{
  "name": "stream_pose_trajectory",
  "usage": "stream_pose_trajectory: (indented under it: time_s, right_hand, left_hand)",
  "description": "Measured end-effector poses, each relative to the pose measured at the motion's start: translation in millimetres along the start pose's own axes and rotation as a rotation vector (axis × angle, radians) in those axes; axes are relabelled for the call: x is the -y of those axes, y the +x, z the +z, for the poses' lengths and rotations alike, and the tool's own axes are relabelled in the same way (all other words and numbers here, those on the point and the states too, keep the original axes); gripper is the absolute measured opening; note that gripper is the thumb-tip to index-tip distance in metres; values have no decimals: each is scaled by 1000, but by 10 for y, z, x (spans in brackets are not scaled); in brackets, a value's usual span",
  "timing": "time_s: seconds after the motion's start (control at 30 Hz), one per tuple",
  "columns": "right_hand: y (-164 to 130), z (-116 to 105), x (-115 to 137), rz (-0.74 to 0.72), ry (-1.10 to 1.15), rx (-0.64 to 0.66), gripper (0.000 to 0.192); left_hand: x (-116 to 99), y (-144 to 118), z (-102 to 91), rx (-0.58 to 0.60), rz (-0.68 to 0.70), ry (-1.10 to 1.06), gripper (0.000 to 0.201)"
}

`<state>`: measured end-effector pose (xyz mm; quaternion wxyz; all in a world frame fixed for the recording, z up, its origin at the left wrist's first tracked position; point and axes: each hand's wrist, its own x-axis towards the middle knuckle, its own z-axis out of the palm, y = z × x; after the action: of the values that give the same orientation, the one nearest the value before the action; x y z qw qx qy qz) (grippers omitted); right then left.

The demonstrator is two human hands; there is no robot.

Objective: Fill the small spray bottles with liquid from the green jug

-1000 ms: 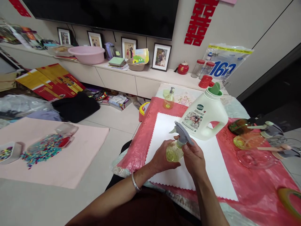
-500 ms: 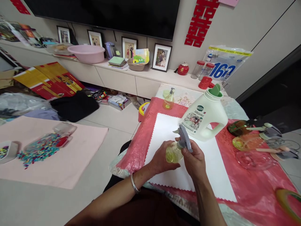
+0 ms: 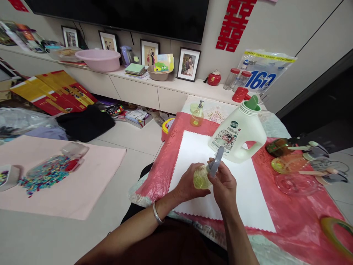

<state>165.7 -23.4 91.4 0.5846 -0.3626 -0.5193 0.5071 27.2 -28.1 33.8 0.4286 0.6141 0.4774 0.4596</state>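
Note:
My left hand (image 3: 190, 183) is wrapped round the clear body of a small spray bottle (image 3: 201, 178) with yellowish liquid inside. At its neck, my right hand (image 3: 224, 184) grips the grey trigger spray head (image 3: 216, 162); whether the head is fully screwed on cannot be seen. The bottle is tilted above a white scalloped mat (image 3: 190, 147). Just beyond my hands stands a large pale green jug (image 3: 239, 129) with a green spout in its open mouth. Farther back, another small pump bottle (image 3: 196, 117) stands on the red plastic sheet (image 3: 160, 169).
On the right lie a brown bottle (image 3: 278, 147), more spray bottles (image 3: 292, 162) and a roll of tape (image 3: 335, 235). To the left, a pink-covered table (image 3: 91, 176) bears spilled colourful beads (image 3: 49, 173). A low cabinet (image 3: 135, 90) with framed photos runs along the wall.
My right hand has turned the grey spray head at the bottle's neck, so its nozzle no longer points left. My left hand keeps hold of the bottle. The view has shifted slightly.

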Motion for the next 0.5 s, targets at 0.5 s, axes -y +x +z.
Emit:
stream_pose_trajectory:
  time_s: [0.5]
  right_hand:
    - [6, -43, -90, 94, 59, -45, 40]
  left_hand:
    - [-73, 0, -33, 11, -45, -16, 93]
